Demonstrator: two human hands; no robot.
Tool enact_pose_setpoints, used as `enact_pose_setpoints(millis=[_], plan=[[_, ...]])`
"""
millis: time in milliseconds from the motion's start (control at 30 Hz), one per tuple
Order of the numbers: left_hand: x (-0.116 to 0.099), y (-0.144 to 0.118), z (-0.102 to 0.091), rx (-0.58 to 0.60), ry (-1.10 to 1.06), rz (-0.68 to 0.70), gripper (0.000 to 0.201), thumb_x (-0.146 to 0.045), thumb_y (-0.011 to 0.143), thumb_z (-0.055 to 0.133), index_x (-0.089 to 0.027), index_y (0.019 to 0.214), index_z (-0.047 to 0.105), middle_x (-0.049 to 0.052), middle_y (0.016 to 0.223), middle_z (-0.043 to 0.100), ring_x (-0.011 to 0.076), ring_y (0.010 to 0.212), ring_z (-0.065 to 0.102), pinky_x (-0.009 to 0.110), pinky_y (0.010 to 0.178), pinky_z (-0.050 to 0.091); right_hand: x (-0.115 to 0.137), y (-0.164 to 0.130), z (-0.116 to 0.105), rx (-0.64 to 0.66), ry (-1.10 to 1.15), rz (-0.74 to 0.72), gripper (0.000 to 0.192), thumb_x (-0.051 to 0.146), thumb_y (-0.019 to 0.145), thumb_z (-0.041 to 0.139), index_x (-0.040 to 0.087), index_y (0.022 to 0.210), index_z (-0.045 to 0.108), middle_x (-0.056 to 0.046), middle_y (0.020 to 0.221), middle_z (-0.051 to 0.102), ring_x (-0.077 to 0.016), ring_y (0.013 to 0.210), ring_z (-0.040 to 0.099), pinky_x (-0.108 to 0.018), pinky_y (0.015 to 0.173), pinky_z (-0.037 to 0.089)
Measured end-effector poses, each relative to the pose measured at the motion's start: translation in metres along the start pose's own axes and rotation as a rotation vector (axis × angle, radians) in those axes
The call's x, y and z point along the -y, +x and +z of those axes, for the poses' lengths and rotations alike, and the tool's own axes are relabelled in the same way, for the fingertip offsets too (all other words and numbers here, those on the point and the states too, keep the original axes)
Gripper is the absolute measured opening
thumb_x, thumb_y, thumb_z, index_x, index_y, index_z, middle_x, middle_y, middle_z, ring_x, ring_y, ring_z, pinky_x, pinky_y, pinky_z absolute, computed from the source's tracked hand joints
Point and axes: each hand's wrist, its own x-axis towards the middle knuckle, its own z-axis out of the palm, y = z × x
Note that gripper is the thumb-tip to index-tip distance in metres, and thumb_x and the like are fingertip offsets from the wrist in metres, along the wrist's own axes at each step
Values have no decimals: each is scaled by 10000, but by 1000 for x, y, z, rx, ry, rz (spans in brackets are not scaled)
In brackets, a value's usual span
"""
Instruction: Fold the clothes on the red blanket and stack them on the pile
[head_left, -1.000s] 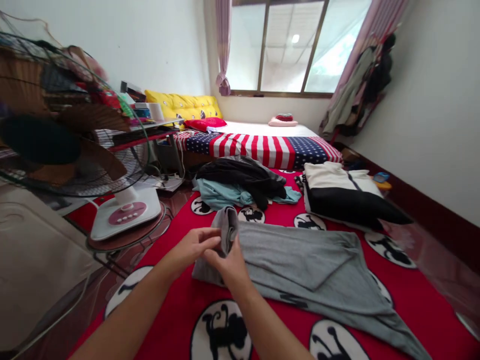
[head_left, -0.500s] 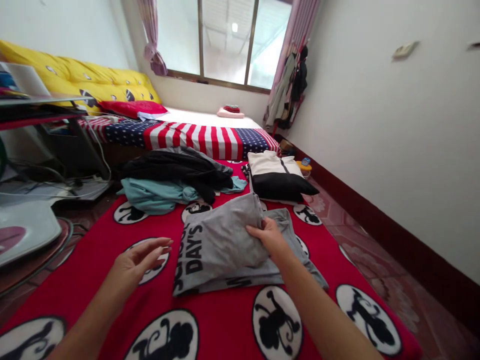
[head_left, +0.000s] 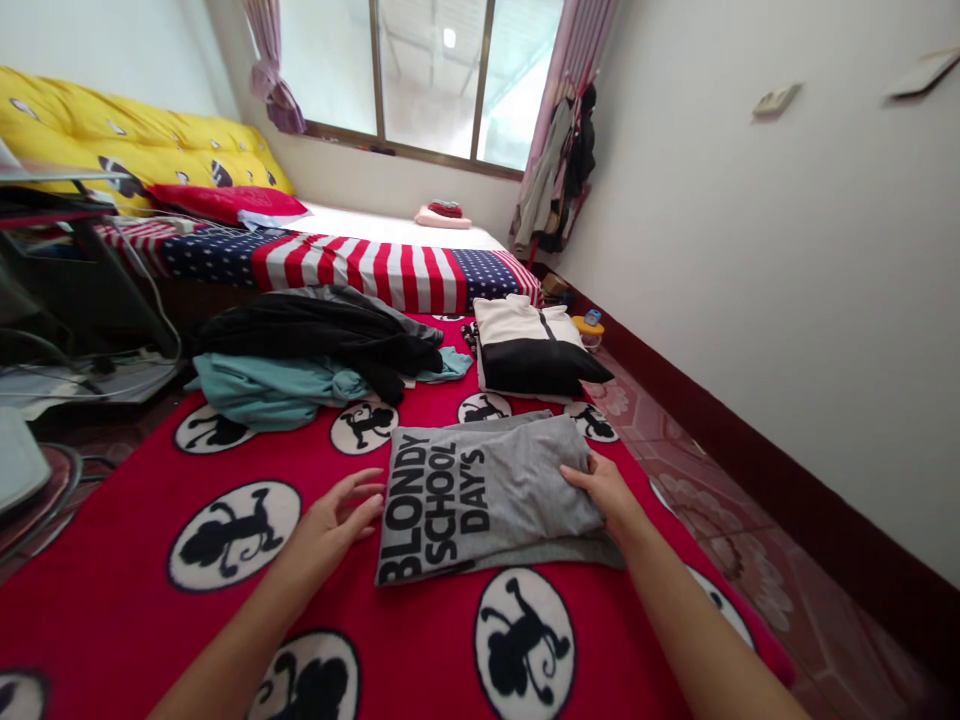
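The left hand (head_left: 339, 518) is resting open on the red blanket (head_left: 247, 640), fingers spread and just touching the left edge of the folded grey T-shirt (head_left: 480, 490), gripping nothing. The right hand (head_left: 606, 490) is lying flat on the shirt's right edge, fingers pressing the fabric down rather than pinching it. Between the two hands the shirt is sitting as a compact rectangle, so the folding is looking nearly done, with only smoothing seemingly left. Its long axis is running hand to hand, and the printed lettering is reading away from the person. Beyond the hands, an unfolded heap of black and teal clothes (head_left: 315, 355) is lying to the far left, and a folded white-and-black garment (head_left: 532, 350) is sitting straight ahead.
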Motion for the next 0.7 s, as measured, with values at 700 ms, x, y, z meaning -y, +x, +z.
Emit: enact_pose_setpoints(millis=[700], plan=[[-21,66,42,-238,941,654,335,-333,902,484,-207,1165,650,107,1256,561,284,1144,515,426,1010,399,29,28,45,-75,-1076,-294,250,269,840,575,217,1072,649,-38,991,683,-177,877,629,-259,732,410]])
